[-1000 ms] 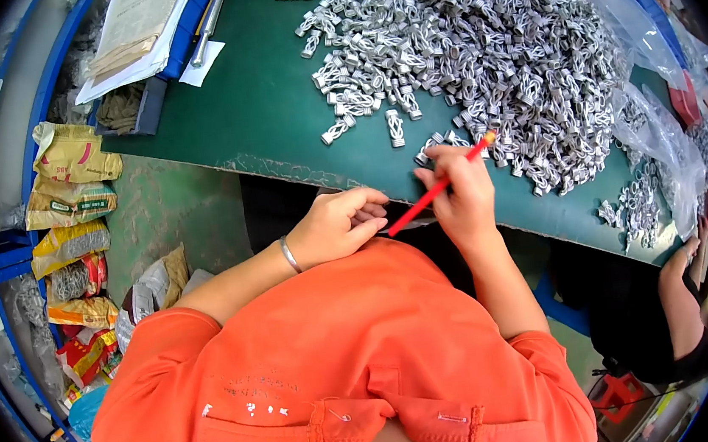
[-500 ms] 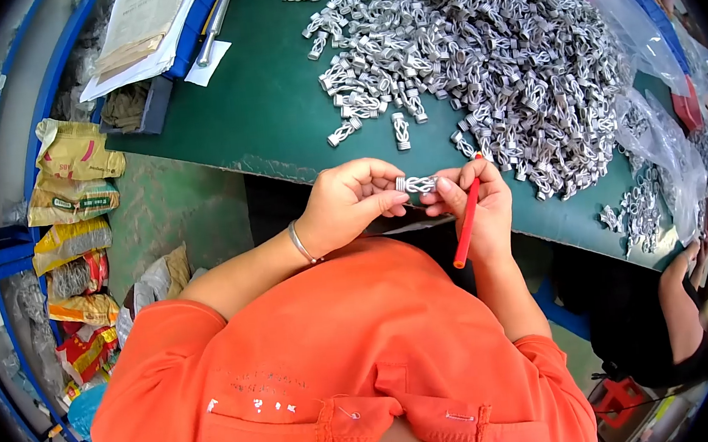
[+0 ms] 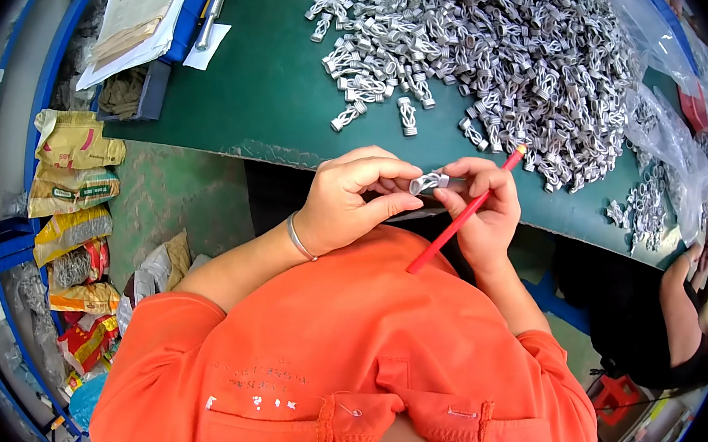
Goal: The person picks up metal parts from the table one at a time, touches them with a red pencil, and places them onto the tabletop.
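Note:
Between my two hands is a small silver metal part with a ring-like end and twisted loops, held just off the near edge of the green table. My left hand has its fingers curled and its fingertips at the ring end. My right hand pinches the other end between thumb and finger. A red pencil also rests in my right hand, slanting across the palm with its lower tip near my orange shirt. Beyond my hands, a large pile of similar metal parts covers the table.
A separate cluster of metal pieces lies near the right table corner, beside clear plastic bags. Papers and a grey bin sit at the left. Bags on a shelf stand beyond. Another person's arm shows at right.
The metal part has turned so that its ring end faces more toward me. The red pencil has swung from steep to a diagonal slant. My right hand has rotated slightly.

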### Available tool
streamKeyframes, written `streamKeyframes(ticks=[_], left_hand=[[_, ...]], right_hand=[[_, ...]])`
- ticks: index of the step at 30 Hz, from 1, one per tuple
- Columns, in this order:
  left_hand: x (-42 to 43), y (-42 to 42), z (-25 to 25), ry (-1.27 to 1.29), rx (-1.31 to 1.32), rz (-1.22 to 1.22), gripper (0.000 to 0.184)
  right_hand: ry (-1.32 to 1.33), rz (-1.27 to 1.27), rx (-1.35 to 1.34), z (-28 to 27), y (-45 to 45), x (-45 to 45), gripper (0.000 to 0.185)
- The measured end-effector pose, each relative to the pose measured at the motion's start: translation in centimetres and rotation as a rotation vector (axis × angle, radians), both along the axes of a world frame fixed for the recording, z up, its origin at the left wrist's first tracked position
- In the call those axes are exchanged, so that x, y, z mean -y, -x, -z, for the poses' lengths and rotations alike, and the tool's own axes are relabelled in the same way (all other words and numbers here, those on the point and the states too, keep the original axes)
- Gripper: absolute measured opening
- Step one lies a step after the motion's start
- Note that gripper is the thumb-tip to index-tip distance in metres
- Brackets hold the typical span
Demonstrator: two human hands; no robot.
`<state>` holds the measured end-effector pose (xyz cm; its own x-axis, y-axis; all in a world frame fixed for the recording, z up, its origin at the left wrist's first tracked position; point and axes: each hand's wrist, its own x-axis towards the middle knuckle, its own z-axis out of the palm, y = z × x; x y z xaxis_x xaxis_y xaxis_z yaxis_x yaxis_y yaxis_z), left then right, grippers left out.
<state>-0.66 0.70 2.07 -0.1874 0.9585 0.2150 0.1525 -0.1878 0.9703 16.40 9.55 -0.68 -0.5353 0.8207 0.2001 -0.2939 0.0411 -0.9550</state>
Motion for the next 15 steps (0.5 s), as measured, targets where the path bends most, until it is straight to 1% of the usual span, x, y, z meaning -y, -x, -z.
streamKeyframes(ticks=[1, 3, 4, 6, 7, 11, 12, 13, 15], left_hand=[[0.0, 0.0, 0.0, 0.001, 0.003, 0.002, 0.022], [0.1, 0.0, 0.2, 0.022, 0.019, -0.022, 0.02], [0.1, -0.2, 0.3, 0.021, 0.02, -0.02, 0.02], [0.3, -0.4, 0.6, 0.123, 0.306, -0.035, 0.018], [0.5, -0.4, 0.7, 0.123, 0.307, -0.035, 0.018], [1.5, 0.8, 1.0, 0.091, -0.075, -0.018, 0.019], [1.9, 0.8, 1.5, 0.117, -0.094, -0.034, 0.019], [2.3, 1.0, 1.6, 0.255, -0.109, -0.023, 0.018], [2.7, 0.8, 2.6, 0.345, -0.141, -0.06, 0.02]], right_hand=[[0.001, 0.002, 0.003, 0.0, -0.1, 0.0, 0.033], [-0.303, 0.044, 0.022, 0.1, -0.3, -0.2, 0.034], [-0.316, 0.062, 0.014, 0.0, -0.3, -0.1, 0.036], [-0.34, 0.059, 0.019, -0.3, -0.3, -0.1, 0.035], [-0.365, 0.054, 0.023, -0.4, -0.3, 0.0, 0.034], [-0.387, -0.003, 0.025, -0.1, -0.2, -0.8, 0.03], [-0.43, 0.03, 0.105, 0.1, 0.1, -1.1, 0.028], [-0.471, 0.066, 0.186, 0.2, 0.3, -1.4, 0.027], [-0.562, 0.107, 0.286, 0.2, 1.5, -2.1, 0.024]])
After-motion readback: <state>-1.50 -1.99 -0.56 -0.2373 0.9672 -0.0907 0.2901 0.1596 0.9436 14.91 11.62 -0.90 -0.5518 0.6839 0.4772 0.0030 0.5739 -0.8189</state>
